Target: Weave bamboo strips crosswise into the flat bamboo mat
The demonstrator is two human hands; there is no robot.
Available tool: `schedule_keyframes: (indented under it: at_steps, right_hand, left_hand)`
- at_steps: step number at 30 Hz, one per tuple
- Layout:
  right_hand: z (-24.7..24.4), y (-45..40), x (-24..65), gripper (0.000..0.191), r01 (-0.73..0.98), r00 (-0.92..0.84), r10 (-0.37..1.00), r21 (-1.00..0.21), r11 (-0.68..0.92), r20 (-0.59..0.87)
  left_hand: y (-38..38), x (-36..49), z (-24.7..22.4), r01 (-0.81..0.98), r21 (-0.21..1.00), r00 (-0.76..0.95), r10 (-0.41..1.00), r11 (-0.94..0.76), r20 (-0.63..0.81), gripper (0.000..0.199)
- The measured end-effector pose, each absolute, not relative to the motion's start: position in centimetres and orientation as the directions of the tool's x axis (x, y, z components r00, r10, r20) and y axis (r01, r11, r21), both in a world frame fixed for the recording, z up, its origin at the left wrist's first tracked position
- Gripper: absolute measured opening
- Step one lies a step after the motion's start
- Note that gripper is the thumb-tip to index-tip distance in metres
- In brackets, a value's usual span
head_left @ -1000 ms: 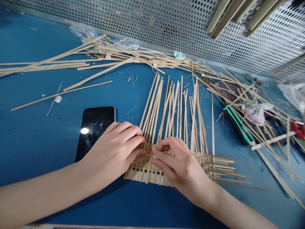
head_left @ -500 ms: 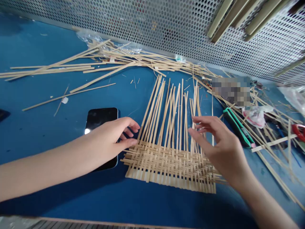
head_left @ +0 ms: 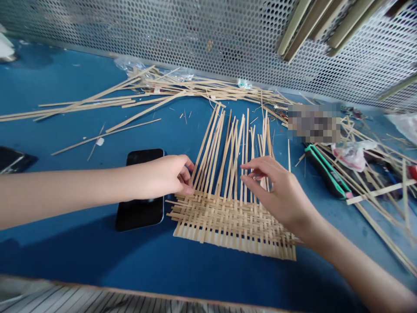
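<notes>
A half-woven mat of pale bamboo strips (head_left: 224, 217) lies on the blue table, its long loose upright strips (head_left: 224, 152) fanning away from me. At the weave's upper left corner, my left hand (head_left: 180, 176) has its fingers curled and closed on the outermost upright strip; the fingertips are partly hidden. My right hand (head_left: 273, 182) hovers over the right-hand uprights, thumb and forefinger apart, with nothing visible between them. Its palm and wrist cover the mat's right side. Under my left forearm lies a black phone (head_left: 141, 215).
Loose bamboo strips (head_left: 202, 89) are heaped along the perforated metal panel (head_left: 182, 34). To the right are a green-and-black utility knife (head_left: 327, 171), crumpled plastic (head_left: 352, 154) and more strips. Another dark flat object (head_left: 16, 161) lies at the left edge.
My left hand has moved slightly right and closed in on the outermost upright strip. My right hand has shifted left over the uprights. The camera view has shifted slightly.
</notes>
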State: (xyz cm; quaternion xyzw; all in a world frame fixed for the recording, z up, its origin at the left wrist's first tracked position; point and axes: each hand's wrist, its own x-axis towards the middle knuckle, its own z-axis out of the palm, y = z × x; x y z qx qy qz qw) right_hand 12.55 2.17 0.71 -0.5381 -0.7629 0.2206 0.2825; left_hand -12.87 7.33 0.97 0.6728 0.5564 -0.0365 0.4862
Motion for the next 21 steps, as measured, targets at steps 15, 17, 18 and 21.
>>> schedule_keyframes:
  at_steps: [15, 17, 18, 21]
  right_hand:
    - [-0.4, 2.6, 6.7, 0.008, 0.506, -0.497, 0.862, -0.776, 0.377, 0.095]
    - [-0.3, 2.8, 6.7, 0.008, 0.508, -0.493, 0.866, -0.782, 0.361, 0.079]
    - [-0.2, 2.8, 6.7, 0.010, 0.510, -0.493, 0.867, -0.783, 0.355, 0.071]
    - [-0.2, 2.8, 6.5, 0.012, 0.516, -0.492, 0.869, -0.786, 0.339, 0.052]
  left_hand:
    - [6.3, -14.7, 1.6, 0.774, 0.506, 0.554, 0.794, -0.380, -0.251, 0.011]
    - [6.0, -14.9, 1.4, 0.724, 0.529, 0.612, 0.767, -0.443, -0.194, 0.024]
    - [5.8, -14.9, 1.3, 0.703, 0.554, 0.625, 0.760, -0.446, -0.181, 0.028]
    - [5.2, -15.0, 0.8, 0.685, 0.588, 0.615, 0.774, -0.429, -0.152, 0.030]
